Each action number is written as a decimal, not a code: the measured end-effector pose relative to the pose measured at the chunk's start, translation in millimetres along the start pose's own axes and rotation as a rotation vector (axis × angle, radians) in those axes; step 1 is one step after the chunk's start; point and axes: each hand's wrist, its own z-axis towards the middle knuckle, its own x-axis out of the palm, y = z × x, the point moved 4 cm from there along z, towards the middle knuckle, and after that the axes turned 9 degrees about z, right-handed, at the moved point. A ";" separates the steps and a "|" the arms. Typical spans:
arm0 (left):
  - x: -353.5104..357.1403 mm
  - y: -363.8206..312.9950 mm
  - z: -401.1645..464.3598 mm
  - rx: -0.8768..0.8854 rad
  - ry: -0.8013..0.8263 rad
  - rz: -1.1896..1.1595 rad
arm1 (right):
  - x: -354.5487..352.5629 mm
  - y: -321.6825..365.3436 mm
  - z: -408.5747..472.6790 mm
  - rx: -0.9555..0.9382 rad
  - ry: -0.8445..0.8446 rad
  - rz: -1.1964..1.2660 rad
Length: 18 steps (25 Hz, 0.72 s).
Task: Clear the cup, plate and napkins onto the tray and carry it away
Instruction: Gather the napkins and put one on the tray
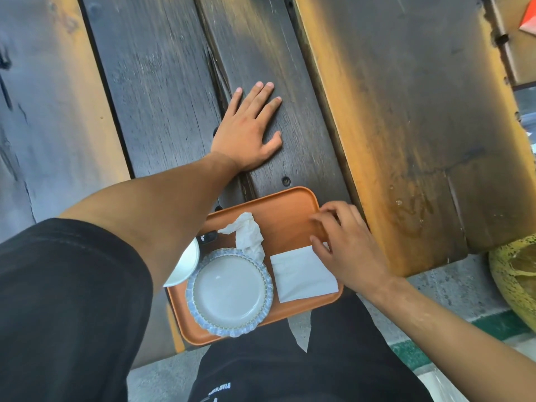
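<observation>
Desk (pixel 162 91) is dark planks running away from the viewer. Tray (pixel 290 210) sits at its near edge, overhanging toward the person's lap, long axis roughly parallel to the planks. Everything looks loaded already: plate (pixel 229 288) in the near-middle of the tray, cup (pixel 187 265) at the tray's left edge, half hidden under the left forearm, flat napkin (pixel 304 274) at the right beside the plate, crumpled napkin (pixel 249 233) just beyond the plate and touching its rim. So my read is the clearing step is done and the lift-and-carry is what's left. Left hand (pixel 246 137) is well beyond the tray, flat on the desk, fingers (pixel 261 94) straight and spread, holding nothing. Right hand (pixel 345 245) is the nearer one: it sits on the tray's right rim, fingers curled, tips touching the flat napkin's far corner and the tray surface; can't tell whether it actually pinches the rim. For a lift, the left hand needs to come back to the left rim near the cup; overhang plus one-sided grip risks tipping.
</observation>
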 end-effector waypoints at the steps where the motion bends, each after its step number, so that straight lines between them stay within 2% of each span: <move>1: -1.2 -0.5 -0.1 0.004 0.015 0.005 | -3.4 -3.6 4.1 0.016 -0.019 0.028; 7: -4.2 -0.7 -1.6 0.002 0.135 0.052 | -15.1 -19.1 19.0 0.078 -0.003 0.026; 12: -14.3 34.0 -24.9 0.058 0.182 0.062 | -16.3 -19.8 17.5 0.092 0.031 0.008; 18: -24.6 123.2 -111.8 -0.155 0.215 0.074 | -8.3 -32.3 7.1 0.118 0.022 -0.120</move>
